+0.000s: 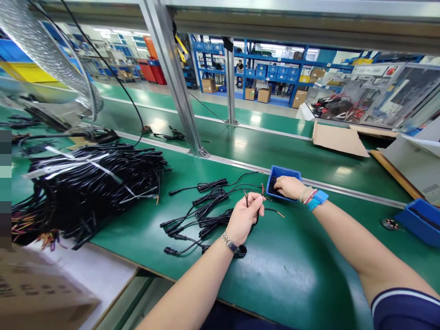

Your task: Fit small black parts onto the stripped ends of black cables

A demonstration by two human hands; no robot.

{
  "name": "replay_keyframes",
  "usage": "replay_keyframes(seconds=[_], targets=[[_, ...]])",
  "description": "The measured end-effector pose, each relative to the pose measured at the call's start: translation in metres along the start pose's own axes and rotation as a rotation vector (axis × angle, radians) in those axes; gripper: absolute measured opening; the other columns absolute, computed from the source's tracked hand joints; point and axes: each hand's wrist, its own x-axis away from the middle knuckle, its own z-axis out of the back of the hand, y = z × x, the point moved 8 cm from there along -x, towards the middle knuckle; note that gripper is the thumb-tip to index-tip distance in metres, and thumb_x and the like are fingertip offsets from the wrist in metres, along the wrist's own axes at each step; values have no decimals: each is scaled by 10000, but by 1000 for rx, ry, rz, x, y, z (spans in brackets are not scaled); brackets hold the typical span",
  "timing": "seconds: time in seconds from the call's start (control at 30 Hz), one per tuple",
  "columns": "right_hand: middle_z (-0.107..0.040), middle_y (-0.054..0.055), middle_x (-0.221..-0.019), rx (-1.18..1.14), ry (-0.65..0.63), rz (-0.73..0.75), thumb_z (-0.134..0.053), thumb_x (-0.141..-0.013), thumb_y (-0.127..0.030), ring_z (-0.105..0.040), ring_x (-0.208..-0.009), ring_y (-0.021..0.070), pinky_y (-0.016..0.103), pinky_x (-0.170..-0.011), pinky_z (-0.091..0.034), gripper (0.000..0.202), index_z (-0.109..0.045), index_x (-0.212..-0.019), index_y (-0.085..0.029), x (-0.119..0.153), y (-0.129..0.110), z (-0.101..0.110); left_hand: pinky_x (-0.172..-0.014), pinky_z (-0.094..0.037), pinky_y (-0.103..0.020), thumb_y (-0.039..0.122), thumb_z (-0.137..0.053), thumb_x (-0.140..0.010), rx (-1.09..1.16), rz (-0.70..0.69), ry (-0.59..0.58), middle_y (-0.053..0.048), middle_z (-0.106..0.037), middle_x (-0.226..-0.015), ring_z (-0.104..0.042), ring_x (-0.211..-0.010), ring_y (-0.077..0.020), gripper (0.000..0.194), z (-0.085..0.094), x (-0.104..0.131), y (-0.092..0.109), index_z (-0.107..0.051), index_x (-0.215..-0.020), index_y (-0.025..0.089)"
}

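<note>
My left hand [244,216] is closed round a black cable whose split ends, one black and one red, stick up past the fingers. Several coiled black cables [213,198] with round plugs at their left ends lie on the green bench beside and partly under this hand. My right hand [289,186] reaches into a small blue bin [283,169] that holds small dark pieces, too small to name. Its fingertips are down among those pieces, so what they pinch, if anything, is hidden.
A large tied bundle of black cables [99,178] lies on the left of the bench. Metal posts [172,78] rise along the bench's back rail. Another blue bin [421,222] and a small metal reel [390,223] are at right. Flat cardboard [338,137] lies behind.
</note>
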Motion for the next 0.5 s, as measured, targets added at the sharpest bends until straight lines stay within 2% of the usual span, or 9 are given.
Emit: replay_keyframes(seconds=[0.27, 0.5], targets=[[-636, 75, -887, -77, 41, -28, -481, -728, -143, -570, -816, 172, 237, -695, -406, 211, -677, -805, -165, 7, 0, 2, -358, -128, -141, 431, -583, -719, 26, 16, 8, 43, -472, -512, -224, -389, -24, 311, 0, -1, -2, -517, -818, 145], [-667, 27, -807, -276, 152, -134, -480, -769, -221, -590, -732, 127, 218, -704, -430, 197, -664, -794, -155, 8, 18, 13, -362, -128, -148, 413, -589, -714, 27, -12, 26, 31, -501, -536, -238, -395, -23, 296, 3, -3, -4, -536, -803, 136]])
